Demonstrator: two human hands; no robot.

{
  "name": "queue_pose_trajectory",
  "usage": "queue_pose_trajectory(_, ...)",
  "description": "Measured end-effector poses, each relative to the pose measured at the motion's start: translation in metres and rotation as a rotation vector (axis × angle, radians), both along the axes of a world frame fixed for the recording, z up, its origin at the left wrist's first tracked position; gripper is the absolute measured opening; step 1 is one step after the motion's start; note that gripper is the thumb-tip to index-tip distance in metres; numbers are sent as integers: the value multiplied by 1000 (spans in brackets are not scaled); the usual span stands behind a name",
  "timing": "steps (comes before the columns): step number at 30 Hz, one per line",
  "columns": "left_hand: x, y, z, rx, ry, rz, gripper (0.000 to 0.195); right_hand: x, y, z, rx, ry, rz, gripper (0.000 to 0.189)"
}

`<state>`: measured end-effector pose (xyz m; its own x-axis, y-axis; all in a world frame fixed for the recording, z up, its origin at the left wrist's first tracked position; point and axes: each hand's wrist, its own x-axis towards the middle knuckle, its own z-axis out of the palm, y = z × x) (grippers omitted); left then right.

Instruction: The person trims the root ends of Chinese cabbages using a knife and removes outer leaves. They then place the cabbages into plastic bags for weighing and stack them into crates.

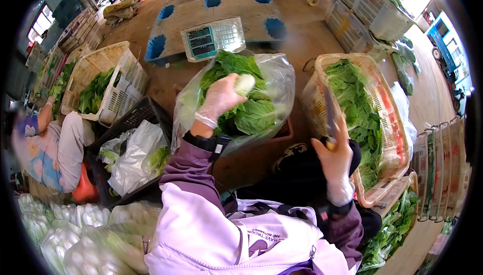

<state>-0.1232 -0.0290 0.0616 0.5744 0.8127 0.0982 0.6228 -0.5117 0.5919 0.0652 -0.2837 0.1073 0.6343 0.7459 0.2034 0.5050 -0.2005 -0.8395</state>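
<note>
My left hand (219,99), in a clear thin glove, grips a leafy cabbage (245,84) by its base, the pale cut end facing right. It is over an open clear plastic bag (281,72) that holds more green leafy heads (253,115). Behind the bag stands a digital scale's display and keypad (214,39). My right hand (336,156), also gloved, holds a knife (329,111) with its blade pointing up and away, beside a cream plastic crate (319,82) of leafy greens (353,101). The fingers partly hide the knife's handle.
A black crate (149,111) with a white plastic bag (132,161) stands at left, near a white crate (132,67) of greens. Another person (56,139) sits at far left. Bagged vegetables (86,237) lie lower left. A pallet (241,11) lies ahead; stacked crates (362,14) stand right.
</note>
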Motion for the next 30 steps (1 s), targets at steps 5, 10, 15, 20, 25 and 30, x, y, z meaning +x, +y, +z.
queue_pose_trajectory(5, 2, 9, -38, -322, -359, -152, 66, -14, 92, -20, -82, -156, 122, 96)
queue_pose_trajectory(10, -50, 20, -87, -1263, -1120, 12, 46, 7, 120, -69, -114, -213, 76, 71)
queue_pose_trajectory(15, -139, 47, -99, -978, -1470, 439, 43, 34, 121, -104, 131, 11, -32, 26)
queue_pose_trajectory(20, -200, 86, -87, -534, -1315, 713, 47, 32, 120, -101, 95, 309, -50, 20)
queue_pose_trajectory(25, -113, 20, -24, -909, -1396, 353, 44, 30, 121, -93, 132, 282, -61, 19)
queue_pose_trajectory(30, -109, -4, -94, -1006, -1422, 378, 40, 36, 116, -99, 154, 287, -49, 20)
